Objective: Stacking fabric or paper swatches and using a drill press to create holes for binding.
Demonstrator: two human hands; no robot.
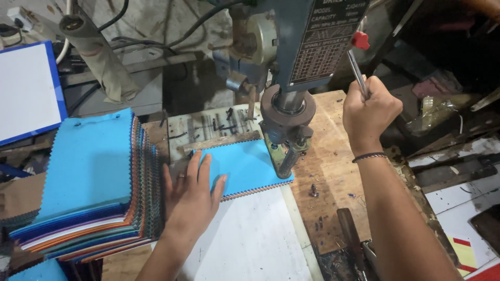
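Observation:
My left hand (191,193) lies flat, fingers spread, on a thin stack of blue fabric swatches (250,164) with zigzag edges, holding it on the drill press table. My right hand (369,112) is closed around the metal feed lever (357,67) with a red knob on the drill press (291,88). The drill head and its spring-loaded foot (285,151) stand at the swatches' far right corner. A white board (245,239) lies under the swatches' near edge.
A tall pile of coloured fabric swatches (91,182), blue on top, stands to the left. A worn wooden bench top (328,171) holds a small bolt (313,190) and dark tool handles (351,234) near the front. A blue-framed white board (26,91) leans far left.

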